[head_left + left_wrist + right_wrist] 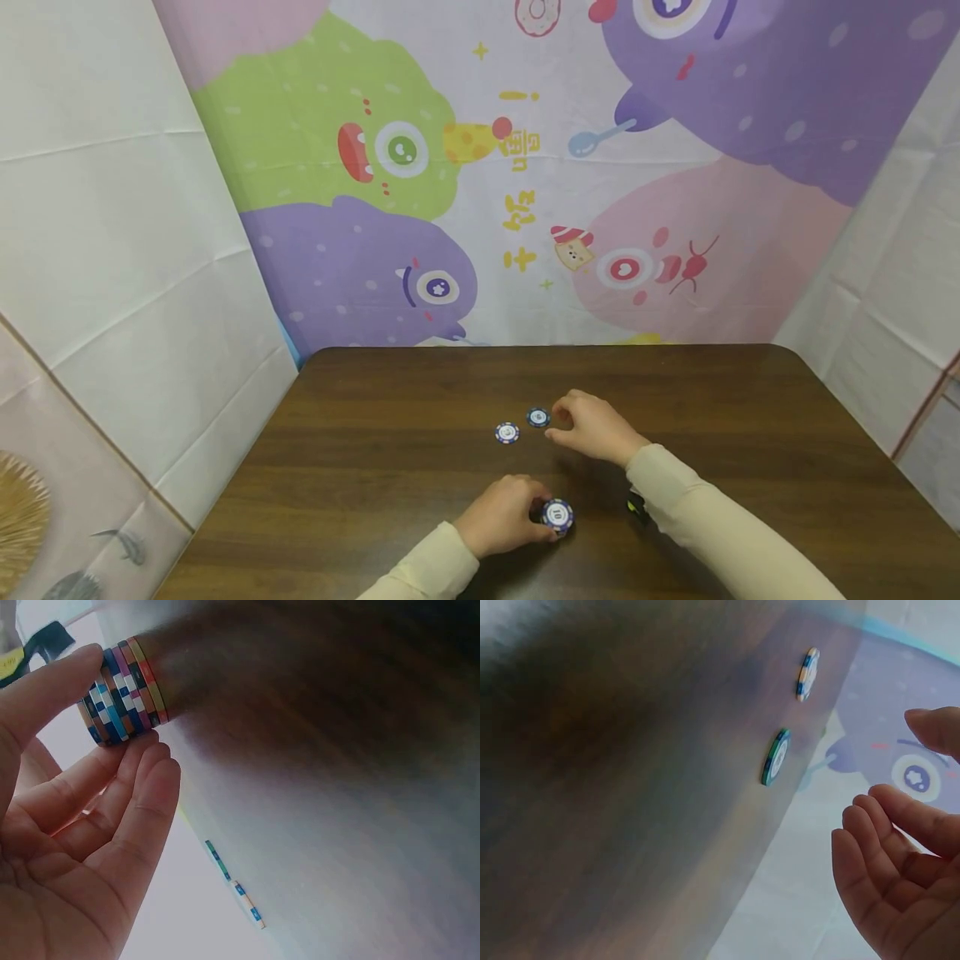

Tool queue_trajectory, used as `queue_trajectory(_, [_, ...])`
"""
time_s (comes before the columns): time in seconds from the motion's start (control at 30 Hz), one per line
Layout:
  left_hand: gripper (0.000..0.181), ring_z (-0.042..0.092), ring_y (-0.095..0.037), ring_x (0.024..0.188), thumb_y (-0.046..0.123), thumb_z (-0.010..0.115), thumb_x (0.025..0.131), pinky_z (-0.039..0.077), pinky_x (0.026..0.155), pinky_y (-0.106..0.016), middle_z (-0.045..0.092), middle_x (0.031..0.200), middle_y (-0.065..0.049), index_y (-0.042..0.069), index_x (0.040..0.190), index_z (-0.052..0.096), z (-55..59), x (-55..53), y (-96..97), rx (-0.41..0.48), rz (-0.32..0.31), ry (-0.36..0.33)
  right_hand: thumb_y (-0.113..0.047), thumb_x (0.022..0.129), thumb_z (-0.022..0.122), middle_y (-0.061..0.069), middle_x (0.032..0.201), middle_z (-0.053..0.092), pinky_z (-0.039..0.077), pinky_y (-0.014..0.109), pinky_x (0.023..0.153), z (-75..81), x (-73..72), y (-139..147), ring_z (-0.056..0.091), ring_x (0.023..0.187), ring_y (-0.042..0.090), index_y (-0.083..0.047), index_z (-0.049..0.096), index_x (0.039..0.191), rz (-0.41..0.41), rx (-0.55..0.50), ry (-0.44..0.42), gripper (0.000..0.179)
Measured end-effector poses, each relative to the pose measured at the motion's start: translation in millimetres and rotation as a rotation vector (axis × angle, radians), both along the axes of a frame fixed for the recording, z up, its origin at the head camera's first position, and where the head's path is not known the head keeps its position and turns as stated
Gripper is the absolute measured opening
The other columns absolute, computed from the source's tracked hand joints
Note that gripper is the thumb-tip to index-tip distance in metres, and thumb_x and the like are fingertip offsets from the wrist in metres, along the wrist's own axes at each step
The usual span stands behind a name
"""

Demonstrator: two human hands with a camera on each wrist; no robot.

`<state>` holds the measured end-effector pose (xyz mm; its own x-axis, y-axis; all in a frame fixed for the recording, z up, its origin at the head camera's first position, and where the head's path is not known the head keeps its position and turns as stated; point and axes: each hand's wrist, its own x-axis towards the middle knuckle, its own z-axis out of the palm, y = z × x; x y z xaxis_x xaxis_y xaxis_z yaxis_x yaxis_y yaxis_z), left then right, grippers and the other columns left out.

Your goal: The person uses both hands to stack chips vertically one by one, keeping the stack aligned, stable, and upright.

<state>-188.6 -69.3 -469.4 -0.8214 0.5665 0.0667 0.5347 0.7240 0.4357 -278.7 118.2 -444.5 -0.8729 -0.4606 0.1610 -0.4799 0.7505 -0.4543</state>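
My left hand (502, 515) grips a stack of poker chips (557, 516) near the front of the table, thumb on one side and fingertips on the other. A white face marked 10 tops the stack. In the left wrist view the stack (124, 691) shows several layered edges in blue, white, purple, red and yellow. Farther back, a blue-and-cream poker chip (507, 432) lies flat beside a dark green-and-blue poker chip (537, 417). Just right of the dark chip is my right hand (597, 429), its fingers loosely bent and apart from the thumb, with nothing held.
The brown wooden table (360, 467) ends at a cartoon-printed cloth (517, 308) hung behind it. White cloth hangs at both sides. A small black-and-yellow object (636, 506) shows at my right forearm, partly covered by the sleeve.
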Motion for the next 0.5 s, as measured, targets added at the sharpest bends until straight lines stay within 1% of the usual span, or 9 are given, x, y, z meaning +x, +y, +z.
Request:
queue_trajectory(0.13, [0.033,0.051,0.004,0.072,0.029,0.086,0.072,0.044,0.066,-0.015,0.068,0.084,0.008,0.012,0.096,0.073,0.1,-0.3,-0.5,-0.002,-0.003,0.003,-0.028,0.084,0.075,0.007,0.102,0.064,0.053,0.042,0.087,-1.5,-11.1,-7.0,0.064,0.096,0.024,-0.001,0.068,0.109,-0.041,0.01,-0.021,0.038])
queue_trajectory(0.27, [0.033,0.051,0.004,0.072,0.029,0.086,0.071,0.044,0.066,-0.014,0.067,0.084,0.008,0.012,0.096,0.073,-0.2,-0.3,-0.7,-0.007,-0.008,0.015,-0.028,0.084,0.075,0.009,0.103,0.064,0.053,0.043,0.089,-4.4,-19.1,-12.6,0.064,0.097,0.025,0.0,0.068,0.109,-0.063,0.032,-0.026,0.038])
queue_trajectory(0.5, [0.034,0.051,0.004,0.072,0.029,0.086,0.071,0.044,0.066,-0.014,0.067,0.083,0.009,0.012,0.097,0.073,-0.9,-0.5,-1.1,-0.005,-0.012,0.02,-0.03,0.083,0.076,0.011,0.106,0.064,0.052,0.043,0.087,-13.5,-32.1,-19.4,0.063,0.096,0.025,0.001,0.068,0.11,-0.094,0.081,-0.054,0.042])
